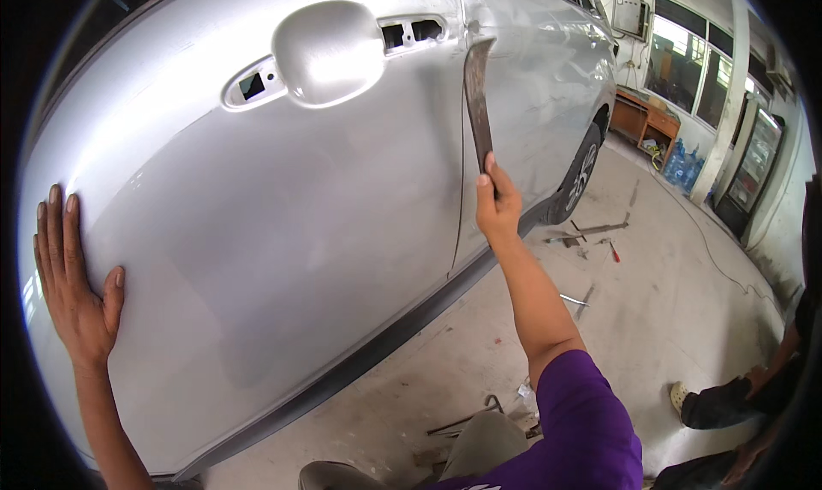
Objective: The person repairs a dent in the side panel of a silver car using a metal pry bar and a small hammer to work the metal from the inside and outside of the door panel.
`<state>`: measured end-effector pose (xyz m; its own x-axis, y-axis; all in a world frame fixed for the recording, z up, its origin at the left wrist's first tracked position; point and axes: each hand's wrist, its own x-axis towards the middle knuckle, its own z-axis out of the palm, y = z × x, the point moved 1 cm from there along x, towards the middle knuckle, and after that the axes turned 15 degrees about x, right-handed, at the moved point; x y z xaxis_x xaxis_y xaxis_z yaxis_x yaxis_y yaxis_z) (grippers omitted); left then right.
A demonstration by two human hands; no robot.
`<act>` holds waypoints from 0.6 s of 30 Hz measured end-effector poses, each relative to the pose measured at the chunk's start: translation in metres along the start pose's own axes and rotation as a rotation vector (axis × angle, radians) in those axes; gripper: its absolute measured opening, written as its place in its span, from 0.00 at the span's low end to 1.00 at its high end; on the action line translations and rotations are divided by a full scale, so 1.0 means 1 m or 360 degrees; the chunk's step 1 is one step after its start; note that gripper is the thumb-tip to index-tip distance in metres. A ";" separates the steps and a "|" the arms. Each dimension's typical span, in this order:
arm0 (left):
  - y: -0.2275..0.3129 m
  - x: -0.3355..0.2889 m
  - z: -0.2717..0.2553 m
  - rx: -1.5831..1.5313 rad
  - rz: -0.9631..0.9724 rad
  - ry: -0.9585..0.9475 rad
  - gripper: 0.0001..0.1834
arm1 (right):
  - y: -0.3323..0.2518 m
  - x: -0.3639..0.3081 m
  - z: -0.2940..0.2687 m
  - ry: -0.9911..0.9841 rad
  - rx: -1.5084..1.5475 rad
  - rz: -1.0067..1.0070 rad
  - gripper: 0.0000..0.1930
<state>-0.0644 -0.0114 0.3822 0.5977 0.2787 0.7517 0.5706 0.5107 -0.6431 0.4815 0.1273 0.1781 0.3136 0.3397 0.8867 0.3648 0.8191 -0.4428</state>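
Note:
A silver car door [282, 199] fills the left and middle of the view. My left hand [77, 289] lies flat on its left part, fingers spread. My right hand [499, 200] grips the lower end of a long, flat, dark metal bar [478, 104] with a slightly bent tip. The bar stands nearly upright over the seam between this door and the rear panel [527, 104]. Its tip is close to a small rough mark beside the seam; I cannot tell whether it touches. Near the door's top is a rounded handle recess [332, 53] with cut-out openings on either side.
Beyond the door is a rear wheel [580, 173]. Metal rods and a red-handled tool [615, 252] lie on the concrete floor [659, 319]. Another person's leg [723, 404] is at right. A wooden desk [642, 122], blue water bottles [682, 166] and a glass-door fridge [752, 164] stand behind.

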 end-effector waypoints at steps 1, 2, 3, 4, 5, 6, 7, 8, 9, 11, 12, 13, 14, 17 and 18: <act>0.003 0.002 0.000 -0.0006 0.0003 0.0030 0.41 | 0.002 -0.003 -0.002 -0.0025 -0.0093 -0.0155 0.18; 0.007 0.004 0.000 -0.0015 0.0005 0.0062 0.41 | 0.007 0.000 -0.004 0.0029 -0.0040 -0.0086 0.19; 0.009 0.005 0.001 -0.0027 -0.0001 0.0066 0.41 | 0.010 0.008 -0.001 0.0092 0.0010 -0.0014 0.20; 0.011 0.006 0.002 -0.0042 -0.0009 0.0073 0.41 | 0.009 0.005 -0.003 0.0165 0.0103 0.0125 0.20; 0.015 0.007 0.003 -0.0059 -0.0018 0.0081 0.40 | 0.008 0.003 -0.007 0.0247 0.0195 0.0258 0.21; 0.011 0.012 -0.001 -0.0040 0.0010 0.0043 0.40 | 0.002 -0.009 -0.008 0.0354 0.0369 0.0458 0.21; 0.014 0.014 -0.003 -0.0048 0.0023 -0.0002 0.39 | -0.004 -0.020 -0.011 0.0448 0.0518 0.0652 0.22; 0.016 0.015 -0.006 -0.0055 0.0037 -0.0047 0.39 | -0.011 -0.030 -0.012 0.0469 0.0517 0.0737 0.22; 0.017 0.017 -0.008 -0.0149 0.0039 -0.0107 0.38 | -0.025 -0.036 -0.012 0.0502 0.0502 0.0824 0.22; -0.002 0.018 -0.011 -0.0291 0.0058 -0.0209 0.38 | -0.049 -0.043 -0.002 0.0505 0.0452 0.0971 0.24; -0.017 0.021 -0.007 -0.0335 0.0193 -0.0284 0.37 | -0.058 -0.052 0.001 0.0480 0.0401 0.1066 0.25; -0.039 0.025 -0.003 -0.0362 0.0339 -0.0369 0.36 | -0.065 -0.059 0.010 0.0451 0.0365 0.1172 0.26; -0.046 0.032 0.007 -0.0421 0.0588 -0.0301 0.38 | -0.073 -0.066 0.004 0.0486 0.0394 0.1283 0.26; -0.085 0.079 0.030 -0.0766 0.0958 -0.0270 0.32 | -0.117 -0.069 0.018 0.0605 0.0551 0.1627 0.26; -0.097 0.098 0.039 -0.0748 0.1001 -0.0316 0.32 | -0.133 -0.061 0.019 0.0677 0.0584 0.1701 0.26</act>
<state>-0.0831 -0.0018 0.5241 0.7995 0.5618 0.2127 0.3646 -0.1723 -0.9151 0.3971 0.0061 0.1859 0.5937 0.8032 -0.0496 -0.5042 0.3232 -0.8008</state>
